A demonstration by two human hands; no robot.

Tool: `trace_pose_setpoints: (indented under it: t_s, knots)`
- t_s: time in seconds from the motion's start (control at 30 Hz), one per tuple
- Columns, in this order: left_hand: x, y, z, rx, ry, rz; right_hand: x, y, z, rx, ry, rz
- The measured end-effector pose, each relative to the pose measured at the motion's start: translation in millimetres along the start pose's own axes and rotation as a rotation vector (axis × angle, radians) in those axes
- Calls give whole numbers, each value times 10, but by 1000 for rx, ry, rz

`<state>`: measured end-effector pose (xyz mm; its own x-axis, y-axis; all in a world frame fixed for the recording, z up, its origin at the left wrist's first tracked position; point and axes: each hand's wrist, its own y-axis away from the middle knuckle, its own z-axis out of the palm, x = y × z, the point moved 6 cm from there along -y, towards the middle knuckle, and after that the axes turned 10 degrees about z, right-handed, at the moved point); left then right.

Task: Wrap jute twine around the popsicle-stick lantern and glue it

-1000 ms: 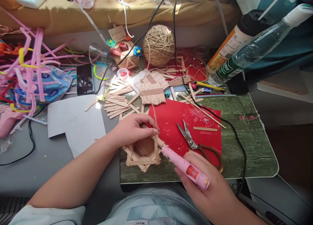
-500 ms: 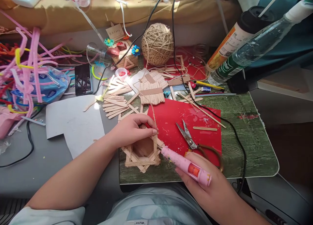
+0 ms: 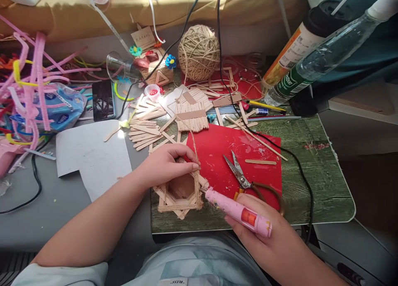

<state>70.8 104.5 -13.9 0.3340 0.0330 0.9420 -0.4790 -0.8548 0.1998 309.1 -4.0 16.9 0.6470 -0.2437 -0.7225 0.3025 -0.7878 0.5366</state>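
My left hand [image 3: 169,163] is closed, pinching a strand of twine [image 3: 194,147] between thumb and fingers at the upper right corner of a popsicle-stick frame [image 3: 180,206]. Twine is wrapped along the frame's right and lower sides, and the hand covers its upper left part. The strand runs back toward a large twine ball [image 3: 199,53]. My right hand [image 3: 264,232] grips a pink hot glue gun [image 3: 231,205], whose metal tip points at the frame's right side. Whether the tip touches the frame is hard to tell.
Scissors [image 3: 239,172] and a single stick [image 3: 260,162] lie on the red sheet [image 3: 211,145]. Loose popsicle sticks [image 3: 144,132] and wrapped panels [image 3: 192,116] are behind. A black cable [image 3: 300,169] crosses the right side. A bottle [image 3: 323,57] and cup [image 3: 298,45] stand at back right.
The view has shifted slightly. The glue gun's rear end has moved a little right and down, its tip staying by the frame's right side. My left hand keeps its pinch.
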Motion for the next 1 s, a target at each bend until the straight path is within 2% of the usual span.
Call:
trace_pose_setpoints:
  t_s: [0.2, 0.43, 0.67, 1.0]
  knots:
    - [0, -5, 1, 2, 9, 10, -65, -2, -3, -15, -89, -39]
    - [16, -6, 0, -1, 3, 5, 12, -26, 53, 11, -145, -28]
    - [59, -5, -1, 5, -25, 7, -14, -83, 34, 14, -150, 14]
    - [37, 0, -3, 2, -21, -1, -4, -51, 54, 71, -47, -16]
